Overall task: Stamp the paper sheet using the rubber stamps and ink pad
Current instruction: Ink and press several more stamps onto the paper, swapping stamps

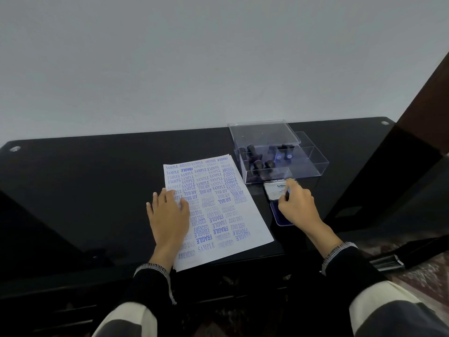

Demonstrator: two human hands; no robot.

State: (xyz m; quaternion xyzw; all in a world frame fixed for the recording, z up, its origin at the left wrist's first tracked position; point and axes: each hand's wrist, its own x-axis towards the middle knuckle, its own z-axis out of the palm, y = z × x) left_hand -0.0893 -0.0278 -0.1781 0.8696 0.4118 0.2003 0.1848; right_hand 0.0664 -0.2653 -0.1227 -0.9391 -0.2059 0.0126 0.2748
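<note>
left hand (168,216) lying flat on paper sheet (213,210), fingers straight, pressing it onto black bench (97,171). right hand (297,205) hovering over open ink pad (275,211), fingers curled, pinching small stamp (287,192), mostly hidden. more rubber stamps (257,164) lying in clear plastic box (313,161) just behind pad.

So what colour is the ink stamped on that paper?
Blue, on the white paper; the head view shows it.

Glossy black table (97,181) carries a blue-stamped white paper sheet (218,215), a clear plastic stamp box (274,152) and an open blue ink pad (279,215).
</note>
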